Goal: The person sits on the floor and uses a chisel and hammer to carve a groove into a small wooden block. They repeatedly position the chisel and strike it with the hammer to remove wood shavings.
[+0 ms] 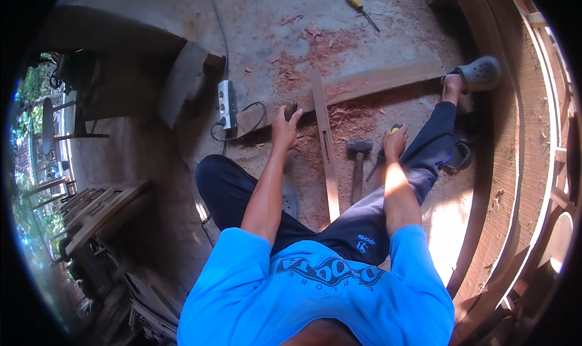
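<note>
My left hand [284, 130] is closed around a short, dark, rounded object [291, 110] whose kind I cannot make out. Beside it, a narrow wooden strip [328, 167] with a slot cut in it reaches from between my legs up onto a long wooden beam [376, 79]. My right hand [395, 142] grips a yellow-topped hand tool [374, 168], its thin shaft slanting down toward the floor; whether it is a chisel or a screwdriver is unclear. Between the strip and my right hand lies a hammer [358, 164] with a wooden handle.
Reddish wood shavings [321, 43] litter the concrete floor around the beam. A power strip [226, 105] with a looped cable is left of my left hand. Farther off lies a yellow-handled screwdriver [362, 11]. Large timber [500, 164] lines the right side; stacked wood pieces [106, 216] stand at left.
</note>
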### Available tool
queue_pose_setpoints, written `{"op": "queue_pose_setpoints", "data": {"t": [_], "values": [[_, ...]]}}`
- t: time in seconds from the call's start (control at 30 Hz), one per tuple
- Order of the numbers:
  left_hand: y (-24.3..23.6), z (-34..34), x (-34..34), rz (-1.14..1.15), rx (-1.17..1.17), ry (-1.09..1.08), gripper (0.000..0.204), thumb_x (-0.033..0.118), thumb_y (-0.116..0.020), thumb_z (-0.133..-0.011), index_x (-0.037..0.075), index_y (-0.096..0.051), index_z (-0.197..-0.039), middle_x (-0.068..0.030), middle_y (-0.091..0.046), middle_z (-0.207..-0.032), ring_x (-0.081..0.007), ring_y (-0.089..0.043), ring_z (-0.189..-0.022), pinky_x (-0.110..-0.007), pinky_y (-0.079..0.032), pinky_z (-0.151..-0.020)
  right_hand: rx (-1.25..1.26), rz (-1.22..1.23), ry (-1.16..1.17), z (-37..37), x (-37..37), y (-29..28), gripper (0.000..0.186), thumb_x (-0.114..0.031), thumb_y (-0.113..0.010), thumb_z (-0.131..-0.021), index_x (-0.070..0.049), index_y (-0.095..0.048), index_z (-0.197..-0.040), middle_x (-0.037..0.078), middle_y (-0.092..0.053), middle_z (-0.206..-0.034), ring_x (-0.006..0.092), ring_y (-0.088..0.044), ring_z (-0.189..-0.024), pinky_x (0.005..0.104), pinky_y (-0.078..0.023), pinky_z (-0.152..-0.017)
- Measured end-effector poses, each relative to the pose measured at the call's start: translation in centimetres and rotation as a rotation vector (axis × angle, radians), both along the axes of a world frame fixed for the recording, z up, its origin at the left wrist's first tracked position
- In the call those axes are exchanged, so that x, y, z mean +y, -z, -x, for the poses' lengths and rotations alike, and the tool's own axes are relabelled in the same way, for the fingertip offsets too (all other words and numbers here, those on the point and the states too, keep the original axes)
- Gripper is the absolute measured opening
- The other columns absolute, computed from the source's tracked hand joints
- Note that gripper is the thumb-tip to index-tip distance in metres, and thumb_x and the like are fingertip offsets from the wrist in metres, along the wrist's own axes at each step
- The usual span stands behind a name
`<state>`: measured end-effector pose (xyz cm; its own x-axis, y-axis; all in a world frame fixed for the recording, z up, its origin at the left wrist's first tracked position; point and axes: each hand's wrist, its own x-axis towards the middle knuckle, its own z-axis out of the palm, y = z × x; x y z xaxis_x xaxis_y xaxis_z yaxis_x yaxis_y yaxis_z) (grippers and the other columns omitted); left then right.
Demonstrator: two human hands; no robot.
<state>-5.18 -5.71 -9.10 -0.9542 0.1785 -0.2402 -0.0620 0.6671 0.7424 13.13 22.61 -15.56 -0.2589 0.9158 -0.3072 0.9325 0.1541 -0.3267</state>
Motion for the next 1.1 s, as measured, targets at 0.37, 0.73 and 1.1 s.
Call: {"op": "queue_pose_setpoints", "data": {"t": [0.37, 0.73, 1.1], "values": [[-8.7, -8.6, 2.1, 0.321, -0.126, 0.414, 0.058, 0.061, -0.072, -0.084, 0.003, -0.069, -0.081, -0.0179, -0.072, -0.081, -0.0350, -0.071, -0.079, -0.046, -0.054, -0.075, 0.864, -0.056, -0.213, 1.9, -1.8, -15.4, 0.051, -0.011, -0.074, -0.087, -0.003, -0.059, -0.134, 0.020, -0.065, -0.119, 0.0324, -0.064, -0.112, 0.0397, -0.048, -0.099], [-4.4, -11.0, 3.0, -0.206, -0.481, -0.072, 0.024, 0.026, -0.072, -0.087, 0.001, -0.073, -0.087, -0.0101, -0.070, -0.072, -0.0232, -0.070, -0.065, -0.037, -0.056, -0.060, 1.029, 0.183, -0.098, -3.9, -5.0, -23.1, 0.046, -0.015, -0.076, -0.091, 0.005, -0.058, -0.129, 0.005, -0.066, -0.100, 0.0127, -0.060, -0.090, 0.0282, -0.050, -0.085], [-10.9, -2.1, -6.5, -0.236, -0.011, -0.267, 0.070, 0.035, -0.080, -0.083, 0.000, -0.056, -0.139, -0.0185, -0.063, -0.129, -0.0251, -0.059, -0.121, -0.037, -0.046, -0.097, 1.293, 0.343, -0.031, -2.3, -6.9, -23.4, 0.033, -0.019, -0.074, -0.096, -0.002, -0.051, -0.113, 0.005, -0.061, -0.098, 0.0101, -0.062, -0.085, 0.0267, -0.059, -0.072]]}}
